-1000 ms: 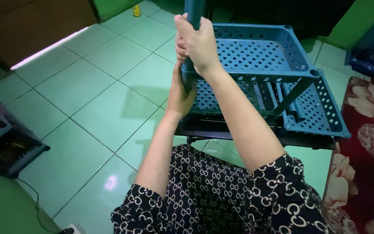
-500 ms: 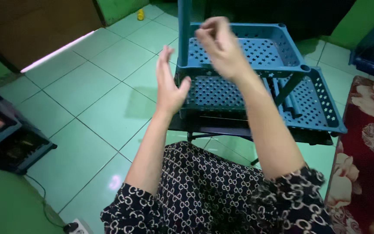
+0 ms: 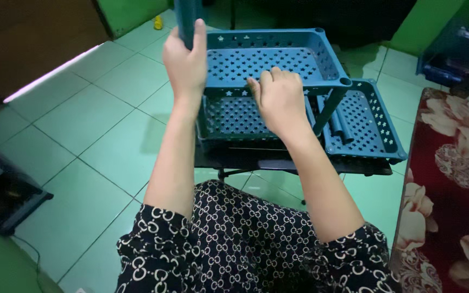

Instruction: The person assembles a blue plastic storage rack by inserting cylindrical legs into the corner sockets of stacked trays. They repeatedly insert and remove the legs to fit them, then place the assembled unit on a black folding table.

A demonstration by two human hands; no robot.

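Green floor tiles spread under a half-built blue plastic rack on a low dark stand. The left hand is closed around an upright pole standing at the near-left corner of the top tray. The right hand rests on that tray's front rim, fingers curled loosely over the edge; whether it grips or merely steadies cannot be told. A second tray sits below the first, joined at the right by a short post. A third tray lies just beside them to the right with loose poles inside. By appearances two tiers are joined and one pole raised; the spare tray and remaining poles are unfitted. A floral rug borders the right.
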